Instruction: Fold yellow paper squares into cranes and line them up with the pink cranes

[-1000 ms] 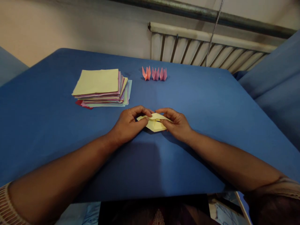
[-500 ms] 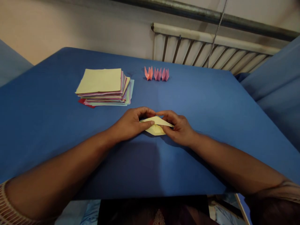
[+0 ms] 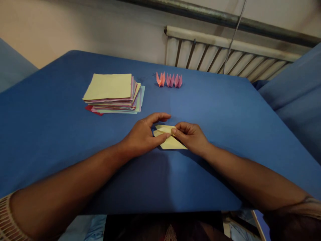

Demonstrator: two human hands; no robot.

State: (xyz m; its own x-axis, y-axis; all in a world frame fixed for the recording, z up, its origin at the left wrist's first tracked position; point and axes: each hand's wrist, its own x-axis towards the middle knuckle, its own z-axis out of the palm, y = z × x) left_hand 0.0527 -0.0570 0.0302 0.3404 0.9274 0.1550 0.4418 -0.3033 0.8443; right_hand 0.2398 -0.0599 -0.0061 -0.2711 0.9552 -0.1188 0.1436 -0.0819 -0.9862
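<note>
A pale yellow paper (image 3: 173, 144), folded into a small angular shape with loose flaps, lies low over the table in front of me. My right hand (image 3: 192, 138) pinches its right side between thumb and bent fingers. On the paper's left part rests the thumb of my left hand (image 3: 142, 134). The other fingers of that hand reach out past the paper's far edge, apart from the thumb. Both thumb tips nearly meet at the middle of the paper. Part of its left and right edges is hidden by the hands.
A stack of coloured paper sheets (image 3: 110, 87), yellow on top, stands at the left on the blue table (image 3: 213, 110). Three small folded paper figures (image 3: 169, 80), orange and pink, stand in a row behind. A radiator (image 3: 200, 53) is at the wall beyond the table.
The yellow paper has shifted from a raised, partly opened shape to a flatter one. My left fingers have lifted away from it, and my right fingers have drawn in to a pinch.
</note>
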